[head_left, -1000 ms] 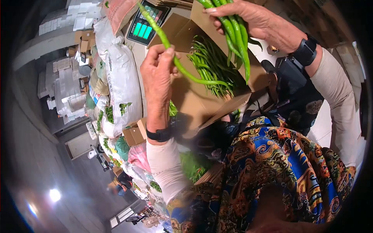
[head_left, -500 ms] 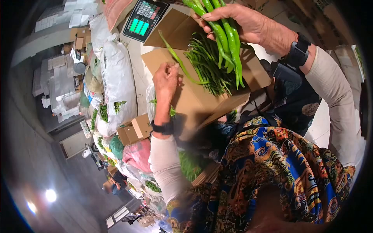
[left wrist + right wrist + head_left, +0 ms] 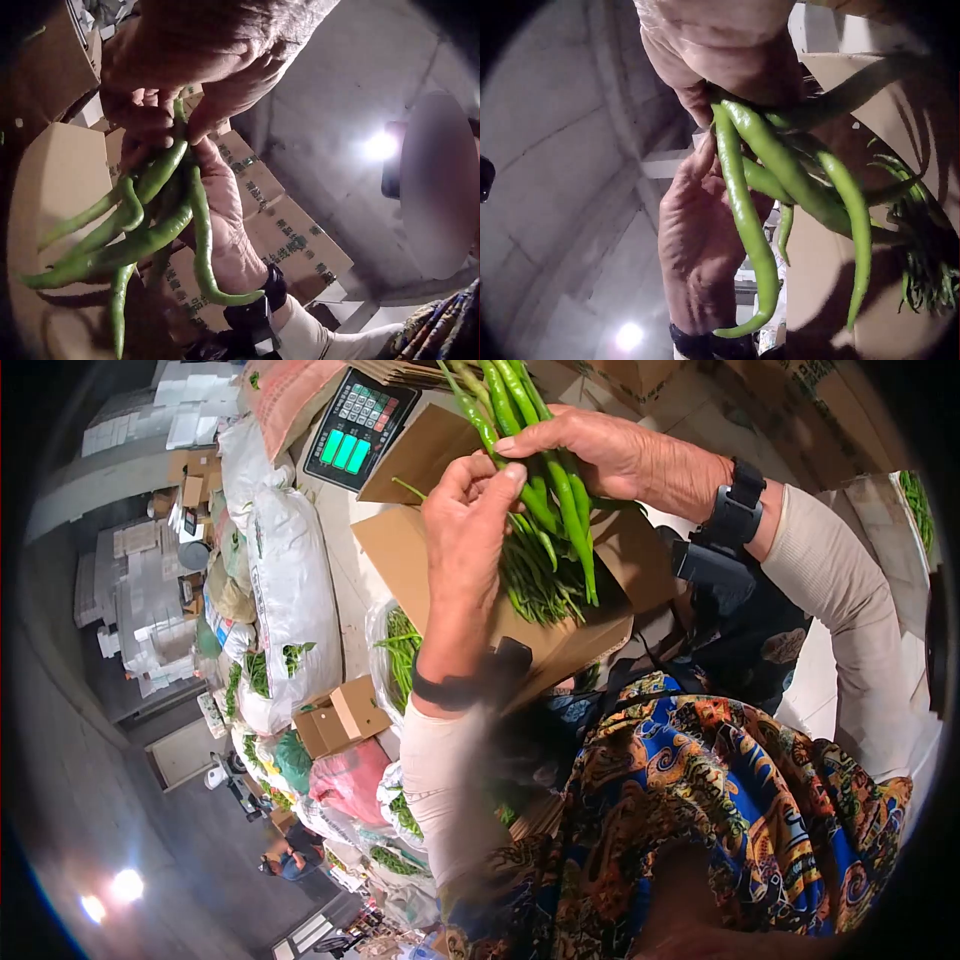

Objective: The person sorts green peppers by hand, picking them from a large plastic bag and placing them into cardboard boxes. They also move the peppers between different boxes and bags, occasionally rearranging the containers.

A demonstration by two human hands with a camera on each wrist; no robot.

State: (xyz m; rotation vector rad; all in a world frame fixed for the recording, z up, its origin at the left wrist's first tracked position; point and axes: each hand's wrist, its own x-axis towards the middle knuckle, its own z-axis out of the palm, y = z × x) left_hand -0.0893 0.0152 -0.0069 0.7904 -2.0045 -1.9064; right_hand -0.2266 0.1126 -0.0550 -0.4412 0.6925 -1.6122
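Note:
My right hand (image 3: 600,455) grips a bunch of long green chili peppers (image 3: 572,525), thumb laid across them, tips pointing down. My left hand (image 3: 468,545) has come up against the bunch; in the left wrist view its thumb and fingers pinch one chili pepper (image 3: 178,135) near the stem end. In the right wrist view, the bunch (image 3: 780,165) hangs between both hands. Under them is an open cardboard box (image 3: 590,645), where a pile of thinner green peppers (image 3: 545,595) lies. One pepper's stem (image 3: 408,488) shows past my left hand, the rest hidden.
A digital scale (image 3: 360,428) with lit green displays stands beyond the box. Along the left are white sacks (image 3: 290,580), a small open carton (image 3: 340,718), a pink bag (image 3: 350,780) and a clear bag of green peppers (image 3: 400,650). Printed cartons (image 3: 289,240) are stacked behind.
My left hand let go of one long pepper over the box, then moved up and right to the bunch and pinched another pepper. My right hand, with the bunch, came slightly left and lower.

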